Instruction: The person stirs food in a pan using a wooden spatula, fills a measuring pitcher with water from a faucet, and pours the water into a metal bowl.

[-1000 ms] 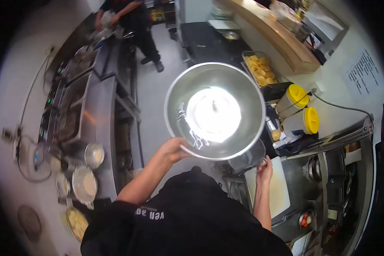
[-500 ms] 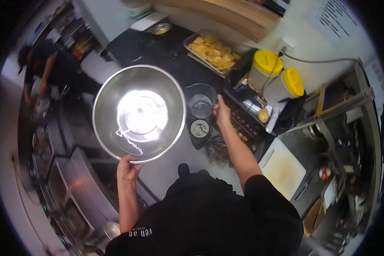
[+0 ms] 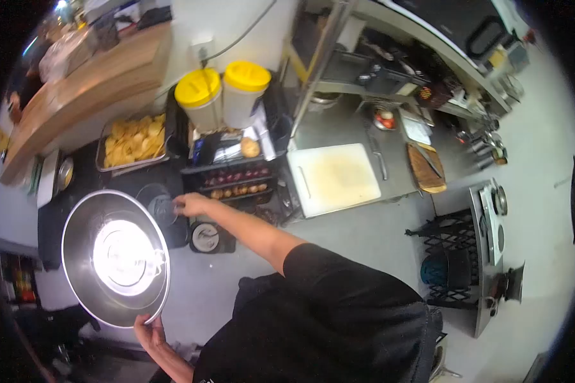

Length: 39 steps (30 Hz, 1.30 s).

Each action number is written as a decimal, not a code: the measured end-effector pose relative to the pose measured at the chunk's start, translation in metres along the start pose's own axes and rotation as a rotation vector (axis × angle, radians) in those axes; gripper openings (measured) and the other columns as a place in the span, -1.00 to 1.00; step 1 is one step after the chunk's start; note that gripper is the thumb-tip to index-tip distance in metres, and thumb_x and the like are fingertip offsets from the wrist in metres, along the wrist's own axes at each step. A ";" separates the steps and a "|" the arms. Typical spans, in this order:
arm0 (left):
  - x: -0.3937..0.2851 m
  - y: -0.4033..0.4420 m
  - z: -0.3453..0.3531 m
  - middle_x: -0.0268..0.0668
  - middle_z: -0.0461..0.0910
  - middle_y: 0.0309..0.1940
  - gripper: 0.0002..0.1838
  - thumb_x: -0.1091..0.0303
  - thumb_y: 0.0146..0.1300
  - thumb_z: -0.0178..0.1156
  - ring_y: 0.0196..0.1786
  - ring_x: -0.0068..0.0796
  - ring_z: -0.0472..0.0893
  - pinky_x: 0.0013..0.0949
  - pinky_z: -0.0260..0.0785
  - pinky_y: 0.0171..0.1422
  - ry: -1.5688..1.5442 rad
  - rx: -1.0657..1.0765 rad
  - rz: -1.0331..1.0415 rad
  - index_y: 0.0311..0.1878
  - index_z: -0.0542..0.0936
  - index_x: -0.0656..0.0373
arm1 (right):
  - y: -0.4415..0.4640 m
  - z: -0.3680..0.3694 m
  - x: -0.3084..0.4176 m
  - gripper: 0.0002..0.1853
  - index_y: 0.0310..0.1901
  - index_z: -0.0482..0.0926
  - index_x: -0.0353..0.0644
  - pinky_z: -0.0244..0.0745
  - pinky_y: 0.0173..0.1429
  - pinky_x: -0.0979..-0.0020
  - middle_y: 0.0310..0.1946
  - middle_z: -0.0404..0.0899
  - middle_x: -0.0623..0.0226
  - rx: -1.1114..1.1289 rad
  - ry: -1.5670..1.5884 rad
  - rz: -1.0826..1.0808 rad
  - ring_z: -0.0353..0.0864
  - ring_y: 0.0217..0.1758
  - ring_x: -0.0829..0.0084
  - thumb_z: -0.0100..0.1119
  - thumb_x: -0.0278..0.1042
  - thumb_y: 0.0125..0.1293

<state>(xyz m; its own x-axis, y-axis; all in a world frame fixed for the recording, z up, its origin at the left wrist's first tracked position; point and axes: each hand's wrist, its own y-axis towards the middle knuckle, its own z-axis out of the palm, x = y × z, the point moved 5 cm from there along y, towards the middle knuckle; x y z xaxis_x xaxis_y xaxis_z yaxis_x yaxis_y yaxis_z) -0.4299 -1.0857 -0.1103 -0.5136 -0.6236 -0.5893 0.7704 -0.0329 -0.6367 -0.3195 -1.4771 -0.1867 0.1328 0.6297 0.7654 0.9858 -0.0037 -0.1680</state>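
Note:
My left hand (image 3: 149,332) grips the lower rim of a large stainless steel mixing bowl (image 3: 83,255), which is tilted so its inside faces me. Bright light reflects off the bowl's bottom, and I see nothing inside it. With my right arm stretched out, my right hand (image 3: 189,205) is closed at the side of a clear jug (image 3: 154,199), just beyond the bowl's right rim. The jug's handle is mostly hidden by my fingers. Below my right hand stands a small scale with a round pale top (image 3: 206,237).
Behind are a tray of chips (image 3: 134,142) and two tubs with yellow lids (image 3: 201,92). Onions (image 3: 236,177) fill a rack below them. Further right lie a white cutting board (image 3: 335,179), a knife (image 3: 377,156) and a wooden board (image 3: 427,167). A wooden ledge (image 3: 96,83) runs at upper left.
The view has swung to the right, showing more of the counter and floor there. My left hand still holds the bowl and my right hand is still at the jug.

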 end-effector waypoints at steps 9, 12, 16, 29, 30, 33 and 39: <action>0.060 -0.024 0.072 0.06 0.38 0.06 -0.47 0.75 -0.18 -0.09 0.16 0.02 0.37 0.14 0.32 0.25 -0.136 0.112 -0.102 0.02 0.31 0.55 | -0.108 -0.110 -0.016 -0.39 0.29 0.27 -0.10 0.37 0.18 0.36 0.16 0.37 0.04 -0.502 -0.003 -0.338 0.43 0.17 0.24 0.14 -0.44 0.16; 0.092 -0.046 0.088 0.06 0.36 0.08 -0.44 0.74 -0.18 -0.09 0.19 0.03 0.34 0.10 0.32 0.27 -0.147 0.101 -0.065 0.06 0.28 0.59 | -0.213 -0.217 -0.080 -0.66 0.00 0.55 -0.14 0.57 -0.44 0.35 -0.33 0.64 0.18 -0.419 0.749 0.274 0.63 -0.44 0.35 0.10 -0.49 0.14; 0.160 -0.070 0.094 0.12 0.33 0.08 -0.39 0.71 -0.16 -0.09 0.18 0.11 0.32 -0.01 0.34 0.27 -0.215 0.102 -0.122 0.11 0.22 0.62 | -0.427 -0.406 -0.195 -0.57 -0.50 0.61 -0.20 0.18 -0.66 0.51 -0.65 0.50 0.44 -1.192 0.371 0.297 0.30 -0.75 0.62 0.12 0.04 0.26; 0.389 -0.254 0.230 0.17 -0.10 0.36 -0.20 0.59 -0.09 -0.19 0.40 0.22 -0.05 0.09 0.42 0.15 -0.731 0.173 -0.348 0.35 -0.08 0.45 | -0.772 -0.841 -0.497 -0.77 -0.26 0.64 -0.23 0.48 -0.25 0.36 -0.45 0.64 0.13 -1.895 -0.437 0.297 0.65 -0.37 0.29 0.12 -0.25 0.23; 0.393 -0.254 0.221 0.17 -0.08 0.35 -0.20 0.60 -0.12 -0.18 0.39 0.23 -0.03 0.08 0.42 0.15 -0.725 0.173 -0.346 0.34 -0.05 0.47 | -0.774 -0.861 -0.510 -0.74 -0.17 0.64 -0.16 0.47 -0.14 0.28 -0.32 0.63 0.05 -1.792 -0.391 0.285 0.64 -0.23 0.12 0.13 -0.25 0.16; 0.401 -0.259 0.196 0.19 -0.01 0.32 -0.19 0.63 -0.17 -0.16 0.37 0.27 0.00 0.06 0.45 0.14 -0.582 0.153 -0.244 0.31 -0.02 0.52 | -0.747 -0.908 -0.531 -0.75 -0.15 0.64 -0.09 0.47 -0.12 0.24 -0.28 0.62 0.05 -1.520 -0.579 0.330 0.62 -0.19 0.09 0.15 -0.26 0.15; 0.403 -0.310 0.214 0.15 0.40 -0.09 -0.76 0.54 0.03 0.10 0.10 0.05 0.39 -0.08 0.45 0.07 1.217 -0.117 0.796 -0.21 0.35 0.35 | -0.641 -0.948 -0.586 -0.75 -0.29 0.62 -0.32 0.51 -0.06 0.30 -0.19 0.60 0.07 -1.045 -1.041 0.650 0.62 -0.14 0.16 0.03 -0.33 0.13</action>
